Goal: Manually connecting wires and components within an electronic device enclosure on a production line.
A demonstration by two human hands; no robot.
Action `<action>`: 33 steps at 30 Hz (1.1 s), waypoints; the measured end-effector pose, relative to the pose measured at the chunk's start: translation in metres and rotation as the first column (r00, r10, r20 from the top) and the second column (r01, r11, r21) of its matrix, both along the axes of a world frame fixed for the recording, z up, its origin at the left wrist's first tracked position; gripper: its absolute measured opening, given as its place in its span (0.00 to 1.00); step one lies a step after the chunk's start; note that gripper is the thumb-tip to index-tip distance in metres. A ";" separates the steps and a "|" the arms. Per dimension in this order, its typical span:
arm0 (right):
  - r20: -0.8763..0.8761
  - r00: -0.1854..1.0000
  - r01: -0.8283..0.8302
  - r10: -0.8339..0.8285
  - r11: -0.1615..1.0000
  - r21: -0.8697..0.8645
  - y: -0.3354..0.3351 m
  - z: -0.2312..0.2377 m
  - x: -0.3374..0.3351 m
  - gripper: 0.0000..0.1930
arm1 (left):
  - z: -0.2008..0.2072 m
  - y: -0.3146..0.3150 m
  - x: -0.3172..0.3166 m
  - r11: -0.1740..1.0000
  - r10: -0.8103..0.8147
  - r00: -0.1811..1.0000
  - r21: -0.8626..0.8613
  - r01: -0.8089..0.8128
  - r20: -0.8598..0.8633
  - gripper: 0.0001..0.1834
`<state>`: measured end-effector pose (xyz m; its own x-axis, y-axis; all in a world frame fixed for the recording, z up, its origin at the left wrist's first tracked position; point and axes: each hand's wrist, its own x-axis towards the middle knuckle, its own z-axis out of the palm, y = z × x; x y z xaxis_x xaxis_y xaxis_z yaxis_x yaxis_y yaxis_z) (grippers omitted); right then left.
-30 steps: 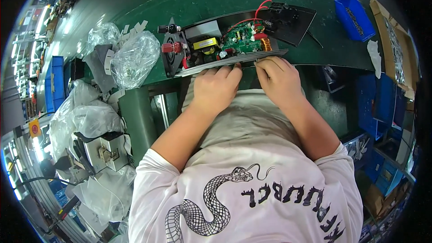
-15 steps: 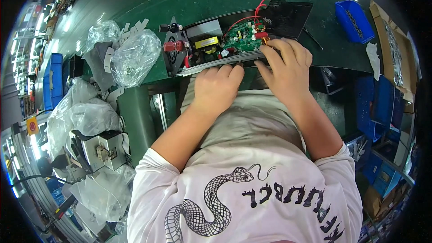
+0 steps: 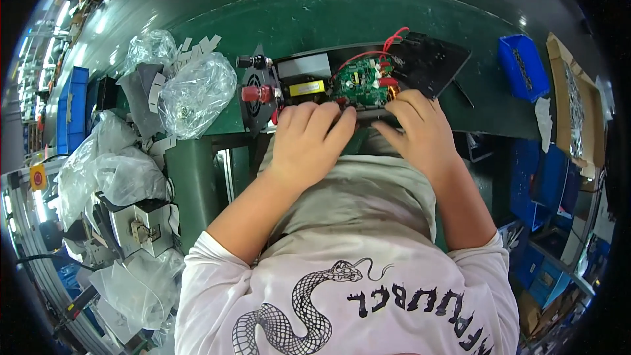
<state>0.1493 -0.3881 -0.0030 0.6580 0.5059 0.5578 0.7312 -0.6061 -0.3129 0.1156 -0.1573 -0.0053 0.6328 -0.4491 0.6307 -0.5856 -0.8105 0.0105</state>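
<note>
An open power inverter with a long metal case [image 3: 368, 115] lies along the near edge of the green bench. Inside are a green circuit board [image 3: 358, 79], a transformer with a yellow band [image 3: 307, 87] and a grey block [image 3: 305, 66]. Its left end plate [image 3: 253, 102] carries a fan and red and black terminals. At the right end a black plate [image 3: 430, 62] leans outward, with red wires [image 3: 392, 43] looping beside it. My left hand [image 3: 309, 138] curls its fingers over the case's near wall. My right hand [image 3: 420, 128] grips the near right edge, fingertips beside a copper coil, thumb below.
Clear plastic bags [image 3: 197, 95] and grey scraps lie left of the inverter. A blue bin [image 3: 524, 66] and a cardboard box [image 3: 559, 92] with metal pieces stand at the right. A thin dark tool [image 3: 463, 94] rests just beyond the black plate.
My left fingers have moved up over the near wall of the case. My right fingertips have shifted from on top of the coil toward the edge. The whole view has tilted slightly.
</note>
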 end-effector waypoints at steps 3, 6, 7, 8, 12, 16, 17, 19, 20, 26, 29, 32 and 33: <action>-0.011 1.000 -0.012 0.012 0.999 -0.046 -0.001 0.001 0.001 0.20 | -0.002 0.003 0.000 1.000 -0.005 1.000 0.012 0.005 -0.013 0.18; -0.005 0.999 -0.042 0.042 0.998 -0.037 -0.002 0.003 0.003 0.21 | -0.001 0.005 -0.001 0.999 -0.018 0.999 0.025 0.019 -0.039 0.19; -0.015 0.998 -0.055 0.055 0.998 -0.029 -0.003 0.003 0.004 0.21 | 0.000 0.004 0.000 1.000 -0.017 0.999 0.024 0.018 -0.047 0.19; -0.018 0.997 -0.076 0.076 0.997 -0.011 -0.005 0.001 0.005 0.21 | 0.002 0.004 0.002 0.999 -0.047 0.998 0.002 0.047 -0.032 0.22; 0.006 0.998 -0.068 0.067 0.996 0.054 -0.008 -0.011 0.001 0.22 | 0.003 0.008 0.001 0.997 -0.070 0.996 0.015 0.071 -0.051 0.21; -0.089 0.993 -0.081 0.080 0.997 -0.001 -0.012 -0.005 -0.002 0.24 | 0.005 0.009 0.001 0.997 -0.080 0.992 0.005 0.081 -0.101 0.19; -0.102 0.992 -0.080 0.080 0.997 -0.001 -0.013 -0.005 -0.003 0.24 | 0.004 0.010 0.001 0.997 -0.080 0.990 0.003 0.081 -0.114 0.19; -0.095 0.991 -0.102 0.098 0.994 -0.036 -0.015 -0.001 -0.002 0.25 | 0.002 0.010 0.000 0.998 -0.061 0.996 0.018 0.062 -0.073 0.15; -0.103 0.990 -0.101 0.096 0.994 -0.035 -0.016 0.001 -0.003 0.25 | 0.002 0.009 0.000 0.998 -0.054 0.996 0.026 0.056 -0.071 0.14; -0.155 0.984 -0.089 0.086 0.996 -0.012 -0.014 0.000 -0.005 0.24 | -0.002 0.007 -0.004 1.000 -0.024 0.994 -0.019 0.022 -0.108 0.15; -0.148 0.988 -0.049 0.046 0.999 -0.011 -0.008 0.004 -0.007 0.23 | -0.005 0.004 -0.004 1.000 0.002 0.997 0.002 -0.002 -0.071 0.16; -0.213 0.976 0.044 -0.043 0.999 -0.002 -0.003 0.003 -0.010 0.21 | 0.002 -0.001 -0.001 0.998 0.060 0.992 0.016 -0.058 -0.114 0.15; -0.203 0.978 0.045 -0.045 0.999 -0.005 0.000 0.004 -0.012 0.21 | 0.008 -0.003 0.000 0.998 0.058 0.993 0.012 -0.057 -0.104 0.15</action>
